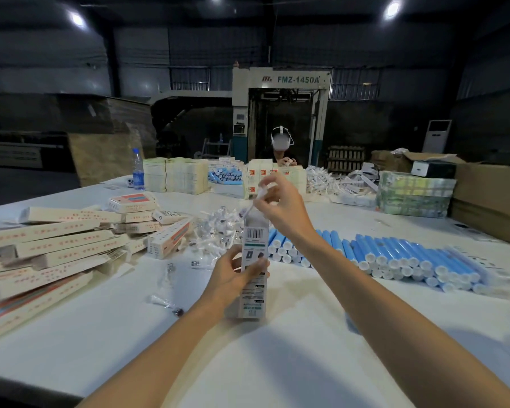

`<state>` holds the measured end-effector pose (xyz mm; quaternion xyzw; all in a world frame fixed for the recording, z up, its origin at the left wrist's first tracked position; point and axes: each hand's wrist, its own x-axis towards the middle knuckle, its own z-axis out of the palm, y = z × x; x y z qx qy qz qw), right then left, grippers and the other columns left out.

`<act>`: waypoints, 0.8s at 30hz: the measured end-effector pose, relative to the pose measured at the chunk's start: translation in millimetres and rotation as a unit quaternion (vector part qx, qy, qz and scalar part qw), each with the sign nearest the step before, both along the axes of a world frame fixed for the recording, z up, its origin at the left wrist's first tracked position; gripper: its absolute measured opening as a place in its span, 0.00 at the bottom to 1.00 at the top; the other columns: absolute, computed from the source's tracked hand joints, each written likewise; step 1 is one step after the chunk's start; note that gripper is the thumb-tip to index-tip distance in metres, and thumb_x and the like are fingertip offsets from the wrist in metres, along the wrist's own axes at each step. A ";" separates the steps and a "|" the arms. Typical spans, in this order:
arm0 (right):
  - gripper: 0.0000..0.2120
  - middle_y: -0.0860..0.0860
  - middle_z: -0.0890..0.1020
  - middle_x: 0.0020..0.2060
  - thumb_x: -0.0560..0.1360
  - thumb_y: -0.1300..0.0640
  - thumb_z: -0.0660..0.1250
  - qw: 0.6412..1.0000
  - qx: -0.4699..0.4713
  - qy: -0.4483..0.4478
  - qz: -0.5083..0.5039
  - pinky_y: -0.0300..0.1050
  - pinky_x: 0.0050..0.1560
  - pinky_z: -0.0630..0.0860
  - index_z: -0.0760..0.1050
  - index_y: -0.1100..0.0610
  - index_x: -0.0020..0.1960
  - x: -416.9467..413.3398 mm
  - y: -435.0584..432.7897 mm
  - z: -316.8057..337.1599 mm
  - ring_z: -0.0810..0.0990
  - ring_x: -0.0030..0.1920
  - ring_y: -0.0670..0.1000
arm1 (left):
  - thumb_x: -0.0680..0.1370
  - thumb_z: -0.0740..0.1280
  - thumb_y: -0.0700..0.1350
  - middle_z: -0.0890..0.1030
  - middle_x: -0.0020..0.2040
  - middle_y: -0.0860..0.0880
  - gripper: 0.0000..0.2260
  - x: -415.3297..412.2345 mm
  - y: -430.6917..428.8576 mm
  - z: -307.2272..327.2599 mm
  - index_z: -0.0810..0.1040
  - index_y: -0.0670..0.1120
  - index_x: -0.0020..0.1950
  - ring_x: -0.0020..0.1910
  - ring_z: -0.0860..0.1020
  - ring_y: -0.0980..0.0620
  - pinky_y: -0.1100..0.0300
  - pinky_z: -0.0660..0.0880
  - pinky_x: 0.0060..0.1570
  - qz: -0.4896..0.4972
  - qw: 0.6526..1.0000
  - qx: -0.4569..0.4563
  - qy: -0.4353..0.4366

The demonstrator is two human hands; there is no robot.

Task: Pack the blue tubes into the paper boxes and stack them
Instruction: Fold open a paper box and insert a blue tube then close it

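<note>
My left hand [233, 275] grips a tall white paper box [253, 290] that stands upright on the white table [130, 334], barcode side facing me. Above the box's open top, my right hand [277, 201] pinches a small clear wrapped applicator [258, 198], its lower end at the box mouth. A long row of blue tubes with white caps [395, 254] lies on the table to the right. Packed boxes [56, 248] lie in a loose heap on the left.
A pile of small clear-wrapped applicators [215, 228] sits behind the box, with a few loose ones [165, 301] nearer me. A water bottle [138, 169], stacks of flat cartons [174, 175] and cardboard boxes [489, 198] stand at the far edge. Another person [281, 151] sits opposite.
</note>
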<state>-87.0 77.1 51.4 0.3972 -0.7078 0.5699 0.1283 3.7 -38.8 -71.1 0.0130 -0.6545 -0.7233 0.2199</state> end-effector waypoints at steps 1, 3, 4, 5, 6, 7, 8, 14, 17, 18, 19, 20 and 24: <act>0.10 0.50 0.82 0.49 0.78 0.62 0.72 0.999 0.041 0.019 -0.013 0.37 0.42 0.78 0.76 0.55 0.57 -0.7 -1.1 -3.3 0.81 0.45 0.46 | 0.73 0.80 0.51 0.89 0.55 0.45 0.25 0.7 -0.5 0.1 0.78 0.48 0.65 0.50 0.89 0.43 0.57 0.85 0.45 0.000 1.000 -0.001 0.001; 0.06 0.50 0.82 0.51 0.79 0.61 0.72 0.996 0.079 0.035 -0.031 0.39 0.44 0.77 0.79 0.56 0.55 -3.7 0.0 -7.9 0.80 0.46 0.45 | 0.73 0.80 0.52 0.89 0.56 0.46 0.25 1.8 -1.6 0.6 0.77 0.49 0.67 0.50 0.89 0.43 0.57 0.85 0.46 0.000 1.000 -0.003 -0.001; 0.05 0.50 0.82 0.52 0.79 0.60 0.71 0.996 0.072 0.038 -0.041 0.39 0.45 0.76 0.80 0.57 0.55 -5.6 1.9 -9.1 0.80 0.47 0.45 | 0.73 0.80 0.53 0.88 0.57 0.46 0.26 1.7 -1.9 0.6 0.77 0.49 0.67 0.51 0.89 0.44 0.56 0.85 0.47 0.000 1.000 -0.004 -0.002; 0.06 0.50 0.82 0.54 0.80 0.60 0.70 0.996 0.059 0.038 -0.051 0.39 0.45 0.76 0.80 0.56 0.57 -7.6 4.9 -8.7 0.81 0.47 0.44 | 0.73 0.80 0.54 0.88 0.57 0.46 0.27 1.7 -2.3 0.6 0.77 0.49 0.68 0.51 0.89 0.44 0.55 0.85 0.48 -0.001 1.000 -0.007 -0.001; 0.08 0.50 0.82 0.55 0.80 0.60 0.69 0.996 0.051 0.035 -0.058 0.38 0.45 0.76 0.78 0.56 0.59 -9.6 8.4 -7.0 0.81 0.48 0.45 | 0.73 0.80 0.54 0.88 0.57 0.45 0.27 1.5 -2.3 0.6 0.77 0.49 0.68 0.51 0.89 0.44 0.55 0.85 0.48 -0.002 1.000 -0.008 0.000; 0.10 0.50 0.81 0.56 0.80 0.60 0.69 0.996 0.057 0.031 -0.057 0.40 0.44 0.77 0.75 0.55 0.61 -11.3 12.0 -4.8 0.81 0.49 0.46 | 0.72 0.80 0.55 0.88 0.57 0.45 0.28 1.4 -2.1 0.5 0.77 0.49 0.68 0.51 0.89 0.44 0.56 0.85 0.47 -0.003 1.000 -0.008 0.001; 0.13 0.50 0.81 0.56 0.80 0.59 0.69 0.995 0.079 0.029 -0.052 0.44 0.43 0.79 0.72 0.53 0.62 -13.0 15.1 -1.9 0.82 0.49 0.48 | 0.72 0.80 0.55 0.88 0.57 0.45 0.27 1.1 -2.3 0.4 0.77 0.49 0.68 0.51 0.89 0.44 0.57 0.85 0.46 -0.003 1.000 -0.008 0.002; 0.17 0.54 0.85 0.47 0.79 0.59 0.72 0.982 0.181 0.047 0.011 0.55 0.47 0.81 0.66 0.54 0.61 -12.5 9.7 9.7 0.84 0.48 0.55 | 0.73 0.80 0.56 0.88 0.57 0.48 0.27 -0.3 -4.6 -2.1 0.77 0.52 0.68 0.51 0.89 0.44 0.58 0.84 0.46 -0.008 1.000 -0.019 0.004; 0.13 0.49 0.86 0.45 0.79 0.58 0.73 0.990 0.130 0.051 0.010 0.39 0.40 0.79 0.70 0.53 0.57 -11.7 4.3 6.6 0.83 0.44 0.45 | 0.73 0.81 0.56 0.88 0.58 0.49 0.27 -2.1 -6.7 -4.6 0.77 0.52 0.68 0.52 0.89 0.44 0.57 0.85 0.47 -0.010 1.000 -0.022 0.007; 0.11 0.48 0.85 0.44 0.79 0.59 0.72 0.991 0.123 0.053 0.009 0.37 0.39 0.80 0.72 0.54 0.56 -12.3 4.3 4.5 0.84 0.44 0.43 | 0.73 0.81 0.55 0.87 0.59 0.50 0.26 -2.7 -7.2 -5.4 0.77 0.51 0.68 0.52 0.89 0.43 0.55 0.85 0.48 -0.011 1.000 -0.024 0.011; 0.09 0.48 0.86 0.43 0.79 0.60 0.72 0.990 0.127 0.058 0.010 0.37 0.39 0.80 0.74 0.54 0.55 -12.7 5.3 2.1 0.84 0.43 0.42 | 0.73 0.81 0.56 0.87 0.59 0.50 0.26 -3.6 -7.5 -5.9 0.77 0.51 0.67 0.52 0.89 0.42 0.53 0.86 0.49 -0.011 0.999 -0.026 0.013; 0.07 0.49 0.86 0.43 0.79 0.60 0.72 0.988 0.144 0.063 0.013 0.38 0.40 0.81 0.75 0.55 0.54 -13.4 6.2 0.3 0.84 0.43 0.42 | 0.73 0.81 0.56 0.87 0.60 0.50 0.27 -4.5 -7.6 -6.3 0.77 0.51 0.67 0.52 0.89 0.42 0.52 0.86 0.50 -0.011 0.999 -0.028 0.015; 0.02 0.45 0.84 0.43 0.80 0.57 0.71 0.966 0.220 0.133 0.003 0.38 0.44 0.73 0.83 0.54 0.51 -13.2 9.3 -8.7 0.79 0.44 0.39 | 0.73 0.82 0.57 0.87 0.59 0.48 0.27 -8.5 -7.7 -7.6 0.78 0.50 0.66 0.51 0.89 0.42 0.54 0.85 0.47 -0.006 0.999 -0.031 0.015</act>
